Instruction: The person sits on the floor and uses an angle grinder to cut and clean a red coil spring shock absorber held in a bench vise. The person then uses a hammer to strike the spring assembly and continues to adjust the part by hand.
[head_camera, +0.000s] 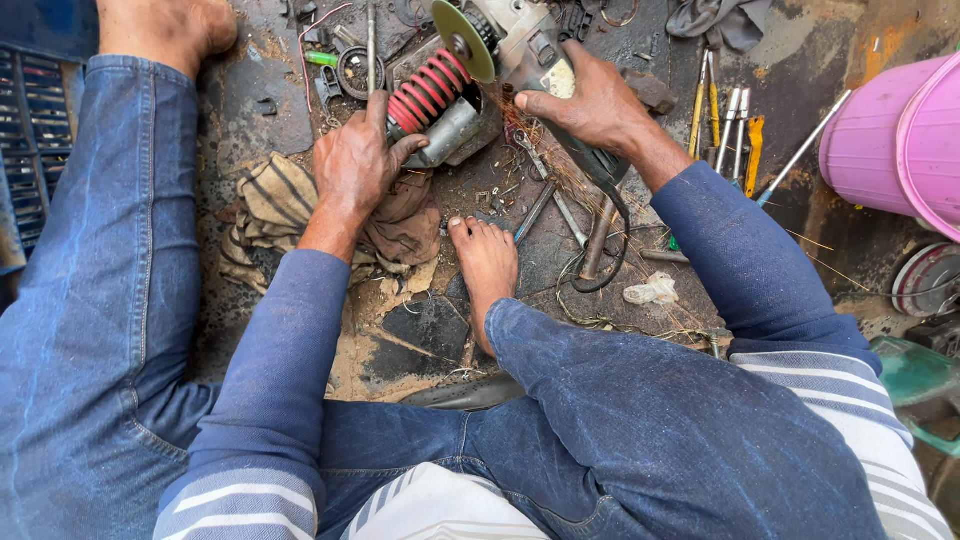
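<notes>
Hazard entry: right hand (590, 100) clenched around angle grinder (520, 45), its disc at the red-coiled shock absorber (435, 100) on the floor, left hand (350, 160) fingers seemingly pressing it down; sparks near bare foot (487, 265) and rag (290, 215) risk burns, kickback likely cutting fingers.

The shock absorber (440, 100) lies on the floor (250, 110) between the hands, the left hand (352, 165) on its near side, the right hand (590, 100) with the grinder (510, 40) to its right. A rag (275, 215) lies under the left wrist; hand tools (725, 125) lie right of the right forearm, a bucket (890, 140) farther right.
</notes>
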